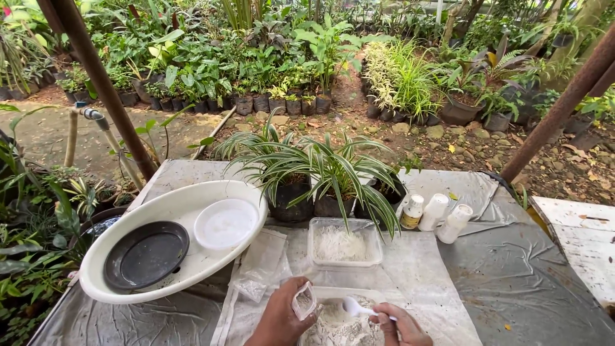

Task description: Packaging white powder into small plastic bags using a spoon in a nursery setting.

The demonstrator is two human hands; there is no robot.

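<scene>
At the bench's near edge, the right hand (400, 323) pinches a white spoon (354, 309), its bowl pointing left toward the small bag (303, 301) gripped upright in the left hand (280, 320), just beside it, above a tub of white powder (336, 328). Potted plants (320, 176) stand behind.

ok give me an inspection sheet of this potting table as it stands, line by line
surface: table under grey and clear plastic sheeting, outdoors
job's things: left hand holds a small plastic bag; right hand holds a white spoon over a container of white powder
clutter: second clear tub, three white bottles, white oval basin holding a black dish and a white lid, potted striped plants
grips: both closed on their items
cables: nothing seen
surroundings: rows of nursery pots, rusty posts, stony ground
</scene>
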